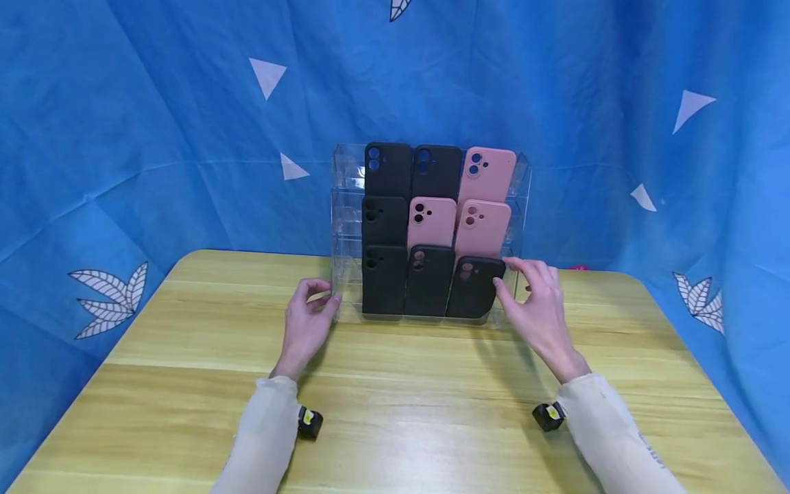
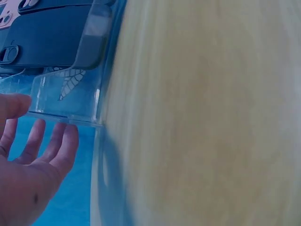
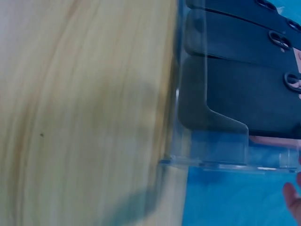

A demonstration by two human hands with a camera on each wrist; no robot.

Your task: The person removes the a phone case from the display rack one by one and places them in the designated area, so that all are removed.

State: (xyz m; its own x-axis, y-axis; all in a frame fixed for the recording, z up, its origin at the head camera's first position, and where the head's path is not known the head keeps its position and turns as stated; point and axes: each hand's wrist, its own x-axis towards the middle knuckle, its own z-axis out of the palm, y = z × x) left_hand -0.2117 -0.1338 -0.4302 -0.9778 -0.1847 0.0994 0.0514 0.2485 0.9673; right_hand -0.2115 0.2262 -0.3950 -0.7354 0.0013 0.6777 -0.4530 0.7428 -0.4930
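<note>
A clear tiered display stand (image 1: 347, 274) holds several black and pink phone cases in rows. My right hand (image 1: 544, 310) is at its right side, with thumb and index finger at the upper right corner of the front-row black phone case (image 1: 475, 288), which leans slightly. In the right wrist view that case (image 3: 244, 94) sits behind the stand's clear front lip, and only a few fingertips (image 3: 290, 194) show at the edge. My left hand (image 1: 308, 322) is at the stand's left side; in the left wrist view its fairly straight fingers (image 2: 68, 146) touch the clear side wall.
The stand stands near the back edge of a wooden table (image 1: 395, 412). Behind hangs a blue cloth (image 1: 185, 103) with white triangles and leaves. A small pink thing (image 1: 579, 267) shows at the table's back edge. Black wrist cameras (image 1: 310, 423) sit below both sleeves.
</note>
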